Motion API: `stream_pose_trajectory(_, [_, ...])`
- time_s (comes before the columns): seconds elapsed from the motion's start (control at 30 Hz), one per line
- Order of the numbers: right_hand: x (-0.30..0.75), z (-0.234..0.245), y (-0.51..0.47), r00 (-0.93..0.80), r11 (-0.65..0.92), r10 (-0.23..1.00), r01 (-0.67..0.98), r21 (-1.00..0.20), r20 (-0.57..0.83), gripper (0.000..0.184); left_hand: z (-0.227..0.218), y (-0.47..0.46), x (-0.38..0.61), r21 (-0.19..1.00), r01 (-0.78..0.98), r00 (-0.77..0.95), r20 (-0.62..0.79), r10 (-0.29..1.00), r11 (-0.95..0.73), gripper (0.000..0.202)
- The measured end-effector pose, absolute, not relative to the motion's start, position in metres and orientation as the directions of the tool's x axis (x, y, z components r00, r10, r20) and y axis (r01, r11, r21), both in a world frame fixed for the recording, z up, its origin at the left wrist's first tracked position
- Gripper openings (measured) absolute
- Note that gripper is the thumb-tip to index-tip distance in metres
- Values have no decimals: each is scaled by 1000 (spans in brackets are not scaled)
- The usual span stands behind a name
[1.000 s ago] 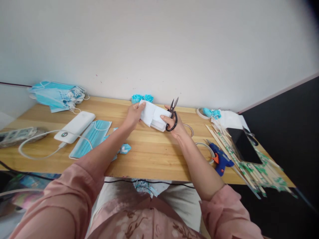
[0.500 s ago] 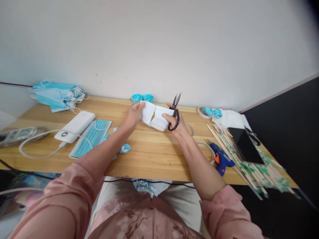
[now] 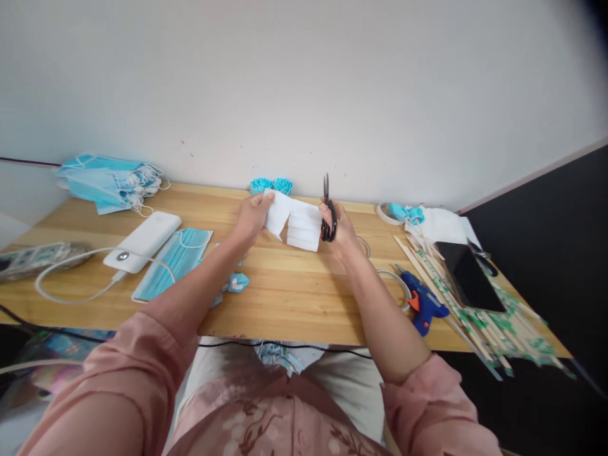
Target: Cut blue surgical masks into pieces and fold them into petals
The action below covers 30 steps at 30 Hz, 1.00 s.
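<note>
My left hand (image 3: pixel 254 217) pinches the left part of a white pleated cloth piece (image 3: pixel 304 227), which looks like mask fabric. A gap runs up between its two parts; whether they still join at the top I cannot tell. Black-handled scissors (image 3: pixel 329 218) hang in my right hand (image 3: pixel 341 225), blades upward, while its thumb and fingers also grip the cloth's right edge. Behind the cloth, two blue folded flowers (image 3: pixel 272 185) rest by the wall. Blue cut scraps (image 3: pixel 236 282) lie near my left forearm.
At left are a mask pile (image 3: pixel 109 180), a white power bank (image 3: pixel 143 240) with cable, a blue mask (image 3: pixel 171 263) and a power strip (image 3: pixel 40 258). To the right lie a blue glue gun (image 3: pixel 425 304), tape roll (image 3: pixel 396 285), phone (image 3: pixel 469 275) and wrapped sticks (image 3: pixel 498 335).
The scissors have turned so their blades point straight up, seen more edge-on. The right cloth part has spread flatter, showing its pleats, and both hands have shifted slightly left.
</note>
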State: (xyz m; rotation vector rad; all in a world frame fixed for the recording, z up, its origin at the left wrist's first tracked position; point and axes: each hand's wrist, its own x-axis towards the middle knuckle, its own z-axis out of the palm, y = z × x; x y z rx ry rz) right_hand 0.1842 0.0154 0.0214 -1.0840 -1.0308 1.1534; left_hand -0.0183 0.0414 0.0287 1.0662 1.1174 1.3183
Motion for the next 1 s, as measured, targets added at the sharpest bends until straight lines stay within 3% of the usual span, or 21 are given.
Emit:
stream_pose_trajectory(0.1, [186, 32, 12, 123, 71, 991, -217, -974, 45, 57, 32, 42, -22, 997, -72, -136, 13, 991, -23, 31])
stream_pose_trajectory(0.2, [181, 42, 1, -27, -12, 1000, -280, -960, -5, 58, 31, 45, -24, 995, -94, -147, 19, 989, -33, 36])
stream_pose_trajectory(0.4, [164, 50, -20, -289, -115, 956, -236, -965, -43, 64, 26, 55, -28, 947, -320, -161, -60, 985, 6, 34])
stream_pose_trajectory(0.63, [156, 32, -19, -431, -267, 889, -217, -939, -153, 62, 35, 51, -26, 862, -503, -132, -150, 980, 64, 28])
stream_pose_trajectory(0.8, [148, 28, -18, -398, -271, 905, -271, -924, -149, 56, 36, 43, -15, 839, -533, -44, -154, 987, 108, 24])
stream_pose_trajectory(1.0, [148, 36, -19, -322, -145, 945, -241, -960, -62, 61, 33, 34, -6, 828, -540, 81, -128, 988, 152, 14])
